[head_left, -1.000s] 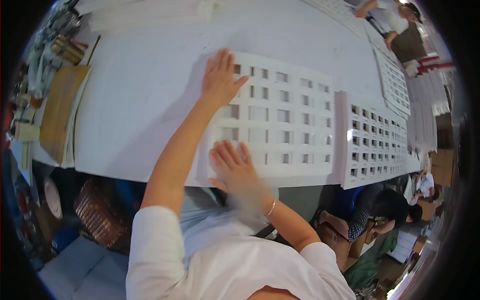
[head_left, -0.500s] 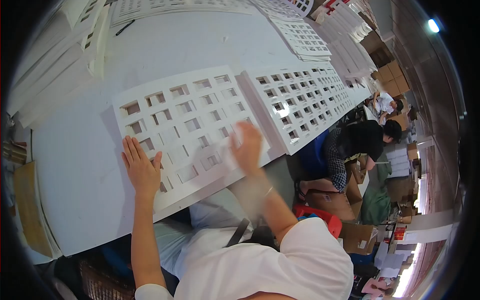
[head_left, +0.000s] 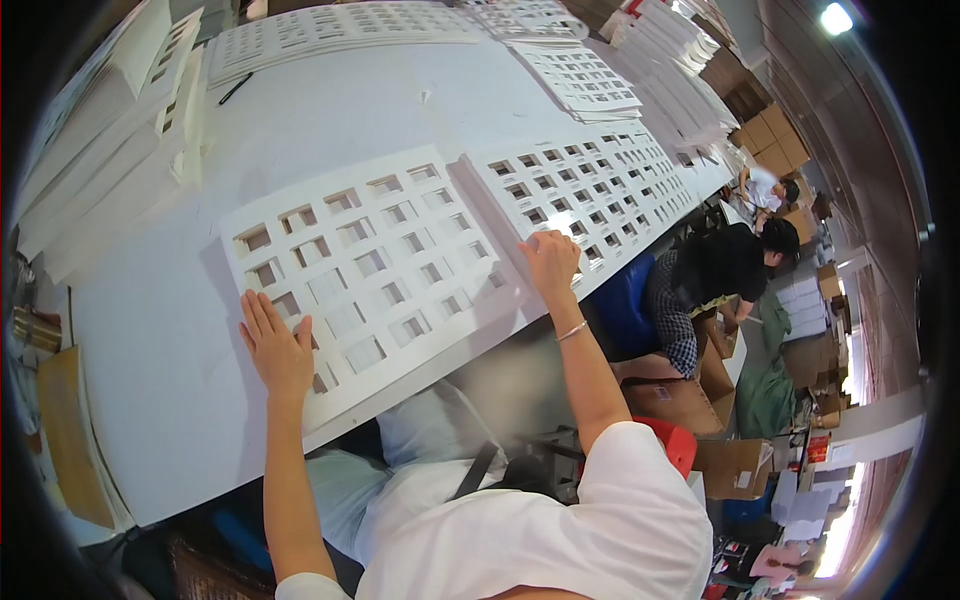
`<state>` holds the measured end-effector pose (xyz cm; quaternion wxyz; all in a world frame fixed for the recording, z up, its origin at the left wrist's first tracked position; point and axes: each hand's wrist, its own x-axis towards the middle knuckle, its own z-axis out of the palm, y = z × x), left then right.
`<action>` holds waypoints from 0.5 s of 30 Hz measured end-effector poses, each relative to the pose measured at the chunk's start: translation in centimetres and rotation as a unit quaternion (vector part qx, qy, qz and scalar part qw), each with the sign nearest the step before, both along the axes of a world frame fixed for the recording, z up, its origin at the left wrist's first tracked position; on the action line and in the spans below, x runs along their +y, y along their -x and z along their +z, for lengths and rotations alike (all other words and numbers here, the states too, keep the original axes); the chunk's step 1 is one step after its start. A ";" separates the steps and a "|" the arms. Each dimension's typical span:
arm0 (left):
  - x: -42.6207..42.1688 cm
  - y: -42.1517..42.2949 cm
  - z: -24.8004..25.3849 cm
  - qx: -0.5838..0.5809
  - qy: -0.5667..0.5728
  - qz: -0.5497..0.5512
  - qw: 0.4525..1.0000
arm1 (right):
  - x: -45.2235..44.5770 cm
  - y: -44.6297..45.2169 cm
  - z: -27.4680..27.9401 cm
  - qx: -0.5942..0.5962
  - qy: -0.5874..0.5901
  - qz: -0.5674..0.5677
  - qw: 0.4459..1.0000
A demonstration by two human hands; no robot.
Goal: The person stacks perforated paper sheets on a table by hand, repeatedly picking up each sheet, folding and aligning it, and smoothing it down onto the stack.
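A white panel point(head_left: 378, 280) with rows of rectangular cutouts lies at the front of the white table. My left hand point(head_left: 276, 350) rests flat on its left part, fingers stretched and thumb apart. To the right lies a second, glossy white panel point(head_left: 600, 222) with smaller cutouts and fine printing beside them. At its near left edge is my right hand point(head_left: 553, 268), fingers curled and close together. Whether they pinch the panel's edge or a thin piece there is hidden.
More cutout panels point(head_left: 340, 38) lie along the table's far side, with another stack point(head_left: 580, 82) at back right. White sheets point(head_left: 110, 150) stand piled at left, near a black pen point(head_left: 235, 88). A co-worker point(head_left: 715, 285) bends beside cardboard boxes point(head_left: 675, 402) at right.
My right hand has moved right, from above the first panel to the glossy panel's edge. My left hand stays flat. Several thin slits in the first panel now look like wider openings.
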<state>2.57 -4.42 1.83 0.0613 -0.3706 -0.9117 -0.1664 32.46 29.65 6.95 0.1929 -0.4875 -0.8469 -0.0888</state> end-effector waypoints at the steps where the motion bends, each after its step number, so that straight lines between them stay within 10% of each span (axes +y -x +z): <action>1: 0.0 0.0 0.0 -0.001 0.001 0.000 1.000 | 0.3 0.0 0.1 0.011 0.022 -0.007 1.000; 9: 0.0 0.0 0.6 -0.006 0.022 -0.006 1.000 | 3.0 1.4 4.5 -0.050 -0.139 -0.018 0.989; 15: -0.1 0.0 0.6 -0.006 0.013 -0.011 1.000 | 1.9 1.5 5.4 -0.029 0.070 -0.037 0.996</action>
